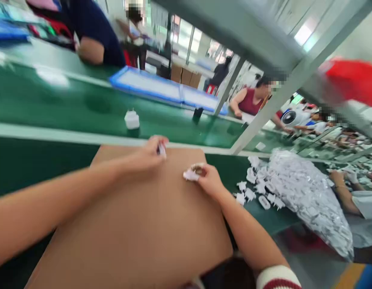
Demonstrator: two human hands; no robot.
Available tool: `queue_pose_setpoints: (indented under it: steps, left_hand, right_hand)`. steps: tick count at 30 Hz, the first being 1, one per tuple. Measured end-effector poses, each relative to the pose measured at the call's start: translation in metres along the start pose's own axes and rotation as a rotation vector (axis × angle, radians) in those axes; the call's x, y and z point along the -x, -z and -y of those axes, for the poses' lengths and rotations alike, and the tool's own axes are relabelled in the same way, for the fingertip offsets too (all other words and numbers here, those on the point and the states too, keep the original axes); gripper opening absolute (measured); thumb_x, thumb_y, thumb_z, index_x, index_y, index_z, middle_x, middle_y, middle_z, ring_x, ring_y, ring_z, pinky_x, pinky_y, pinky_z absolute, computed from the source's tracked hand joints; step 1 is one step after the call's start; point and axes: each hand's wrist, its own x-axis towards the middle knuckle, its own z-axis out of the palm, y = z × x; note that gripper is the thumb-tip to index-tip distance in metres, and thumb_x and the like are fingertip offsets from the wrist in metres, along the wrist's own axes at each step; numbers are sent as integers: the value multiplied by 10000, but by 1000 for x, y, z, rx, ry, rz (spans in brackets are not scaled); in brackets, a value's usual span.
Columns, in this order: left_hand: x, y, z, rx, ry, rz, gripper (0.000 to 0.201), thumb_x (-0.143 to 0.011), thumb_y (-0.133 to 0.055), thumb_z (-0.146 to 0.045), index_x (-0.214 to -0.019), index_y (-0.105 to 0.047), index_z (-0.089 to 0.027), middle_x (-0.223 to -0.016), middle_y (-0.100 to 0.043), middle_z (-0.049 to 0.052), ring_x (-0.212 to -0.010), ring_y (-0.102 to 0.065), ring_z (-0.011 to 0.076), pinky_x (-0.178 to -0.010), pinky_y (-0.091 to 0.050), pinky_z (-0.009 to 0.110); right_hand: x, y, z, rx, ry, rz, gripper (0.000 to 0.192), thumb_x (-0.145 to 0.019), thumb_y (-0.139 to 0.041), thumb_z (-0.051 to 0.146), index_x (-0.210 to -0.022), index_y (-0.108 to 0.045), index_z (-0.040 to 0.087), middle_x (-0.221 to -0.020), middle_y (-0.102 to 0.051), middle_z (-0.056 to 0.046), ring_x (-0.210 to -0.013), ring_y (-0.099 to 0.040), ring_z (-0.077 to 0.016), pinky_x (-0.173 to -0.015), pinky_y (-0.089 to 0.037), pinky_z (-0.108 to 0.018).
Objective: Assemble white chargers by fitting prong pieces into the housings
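Observation:
Above the brown board (pixel 144 233), my left hand (pixel 152 151) is closed on a small white piece (pixel 162 150) with a dark side; blur hides its exact kind. To its right, my right hand (pixel 210 180) pinches a white plug part (pixel 191 174) that looks hollow, with something brownish and metallic inside. The two pieces are apart. A white plug adapter (pixel 132 120) stands prongs up on the green belt (pixel 83 108) beyond my left hand. Right of the board lie several loose white plug parts (pixel 250 194).
A large clear plastic bag (pixel 306 196) full of white parts lies at the right. Farther along the belt are a small black block (pixel 198 112) and blue-edged trays (pixel 152 85). A slanting metal post (pixel 264 108) rises at the belt's edge. Co-workers sit across and to the right.

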Motion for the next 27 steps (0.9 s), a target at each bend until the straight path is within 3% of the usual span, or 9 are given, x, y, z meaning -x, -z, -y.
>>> queue_pose_setpoints:
  steps: [3,6,8,13,18,22,24,27]
  left_hand:
    - [30,-42,-17,48,-88,166,464,-753,-610,-343,-1191,-539,-206,-1045,-637,83,-893,-648,249,-848,-571,388]
    - [50,-78,-17,80,-136,328,462,-814,-555,-404,-1233,-520,-213,-1256,-614,138,-1166,-629,295,-1046,-527,441]
    - [57,-90,-17,122,-165,403,490,-850,-546,-431,-1289,-495,-221,-1329,-591,140,-1224,-605,287,-1102,-495,442]
    - [65,-90,-23,234,-178,419,819,-790,-695,-498,-1494,-373,-228,-1500,-501,137,-1344,-545,299,-1146,-470,406]
    - [64,-88,-25,288,-120,465,633,-840,-643,-548,-1371,-564,-213,-1332,-656,110,-1182,-647,295,-1045,-543,410]
    - [64,-86,-26,357,-126,505,797,-785,-710,-563,-1479,-498,-232,-1423,-619,97,-1274,-610,292,-1102,-516,400]
    - [65,-86,-26,316,-69,402,831,-695,-791,-590,-1403,-552,-227,-1393,-622,105,-1261,-610,307,-1085,-528,411]
    - [66,-86,-27,293,-57,344,599,-695,-788,-603,-1136,-670,-216,-1144,-698,85,-1069,-670,291,-951,-576,404]
  right_hand:
    - [-1,-2,-6,-275,-179,-59,445,-542,-949,425,-865,-734,207,-837,-752,-20,-785,-726,-191,-823,-603,-342]
    - [-1,-3,-8,-457,-274,-84,459,-514,-958,392,-864,-738,194,-818,-776,-30,-756,-717,-174,-717,-569,-286]
    - [0,-2,-4,-517,-283,-113,456,-493,-959,355,-856,-739,188,-812,-780,-27,-735,-707,-157,-678,-537,-256]
    - [0,-2,3,-524,-273,-212,466,-476,-955,290,-873,-732,190,-831,-787,-24,-742,-715,-158,-612,-478,-223]
    - [2,-8,5,-473,-259,-233,541,-524,-946,280,-1017,-737,210,-912,-792,-43,-794,-727,-186,-550,-454,-227]
    - [5,-13,10,-411,-221,-210,509,-560,-936,347,-1018,-761,213,-932,-789,-56,-867,-730,-220,-607,-512,-267]
    - [6,-14,12,-372,-197,-201,454,-589,-924,369,-988,-773,218,-914,-782,-49,-859,-719,-213,-654,-535,-289]
    - [9,-15,12,-263,-115,-205,339,-662,-884,383,-946,-781,229,-947,-781,-43,-834,-686,-191,-726,-554,-317]
